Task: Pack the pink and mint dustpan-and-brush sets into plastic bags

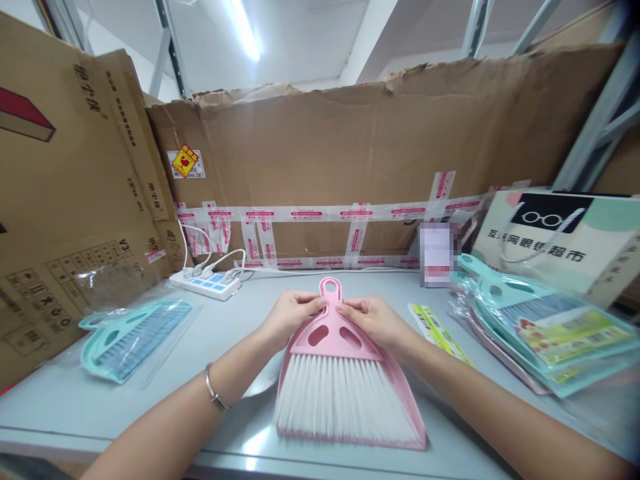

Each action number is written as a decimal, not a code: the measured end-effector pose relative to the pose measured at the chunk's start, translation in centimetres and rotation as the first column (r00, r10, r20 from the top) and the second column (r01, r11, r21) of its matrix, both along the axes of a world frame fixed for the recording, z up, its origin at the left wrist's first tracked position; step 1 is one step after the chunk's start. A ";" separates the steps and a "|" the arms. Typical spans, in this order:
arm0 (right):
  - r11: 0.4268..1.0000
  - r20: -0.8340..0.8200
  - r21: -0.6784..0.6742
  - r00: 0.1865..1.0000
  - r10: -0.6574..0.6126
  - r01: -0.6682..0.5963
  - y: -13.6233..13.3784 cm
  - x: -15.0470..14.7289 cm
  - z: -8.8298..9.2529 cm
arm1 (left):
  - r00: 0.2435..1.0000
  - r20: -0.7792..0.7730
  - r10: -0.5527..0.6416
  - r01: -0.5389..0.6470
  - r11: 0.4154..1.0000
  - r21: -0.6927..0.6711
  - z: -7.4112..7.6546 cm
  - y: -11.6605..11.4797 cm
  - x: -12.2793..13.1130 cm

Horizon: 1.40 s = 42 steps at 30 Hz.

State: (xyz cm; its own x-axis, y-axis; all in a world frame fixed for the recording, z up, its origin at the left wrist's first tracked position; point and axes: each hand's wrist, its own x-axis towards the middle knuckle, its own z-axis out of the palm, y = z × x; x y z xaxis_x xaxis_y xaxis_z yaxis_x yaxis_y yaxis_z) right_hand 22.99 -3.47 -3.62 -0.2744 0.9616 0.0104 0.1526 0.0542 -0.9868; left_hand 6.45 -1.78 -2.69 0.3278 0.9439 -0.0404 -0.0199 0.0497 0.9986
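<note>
The left hand [297, 312] and right hand [369, 319] pinch the neck of a pink brush [334, 397] nested in a pink dustpan [409, 410], both extending from the hands toward the person. Uneven thumb pressure could unseat the brush; a slack pinch could drop it.
</note>
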 end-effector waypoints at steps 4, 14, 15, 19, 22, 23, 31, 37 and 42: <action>1.000 -0.006 -0.009 1.000 0.004 -0.004 0.0 -0.1 -0.2 | 0.999 0.022 0.023 -0.022 0.998 -0.054 0.1 -0.1 0.1; 0.999 -0.027 -0.033 1.000 -0.013 0.012 0.0 0.0 -0.1 | 1.000 -0.012 0.010 -0.010 1.000 0.002 -0.2 -0.3 0.1; 0.999 -0.031 -0.027 0.999 -0.022 0.021 0.0 0.0 0.0 | 0.999 -0.030 -0.010 0.011 0.999 0.039 -0.2 -0.4 0.2; 0.999 -0.031 -0.009 0.999 -0.031 0.030 0.0 0.3 0.1 | 0.983 -0.159 -0.092 0.111 0.987 0.115 -0.3 -0.7 0.4; 1.000 -0.029 -0.014 0.999 -0.014 0.014 0.0 0.4 0.0 | 0.981 -0.169 -0.094 0.110 0.990 0.083 -0.5 -0.7 0.4; 1.000 -0.033 -0.018 0.999 -0.013 0.012 0.0 0.4 0.0 | 0.984 -0.153 -0.095 0.106 0.992 0.064 -0.5 -0.7 0.4; 0.994 -0.127 -0.108 0.992 -0.013 0.000 0.0 0.2 0.0 | 0.991 0.067 -0.116 0.126 0.977 -0.172 -0.1 -0.7 0.1; 0.989 -0.173 -0.145 0.985 -0.014 -0.011 0.1 0.1 -0.3 | 0.987 0.111 -0.113 0.135 0.968 -0.211 -0.4 -0.4 -0.1; 0.988 -0.183 -0.153 0.983 -0.018 -0.010 0.4 0.0 -0.6 | 0.990 0.103 -0.100 0.120 0.969 -0.215 -0.5 -0.4 0.1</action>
State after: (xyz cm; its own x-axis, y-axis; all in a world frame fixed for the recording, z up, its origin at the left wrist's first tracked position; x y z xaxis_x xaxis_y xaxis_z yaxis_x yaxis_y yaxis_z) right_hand 23.01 -3.11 -4.24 -0.2774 0.9568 -0.0867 -0.0322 -0.0995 -0.9945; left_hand 6.52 -2.17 -3.23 0.4409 0.8729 -0.2087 -0.0918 0.2751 0.9570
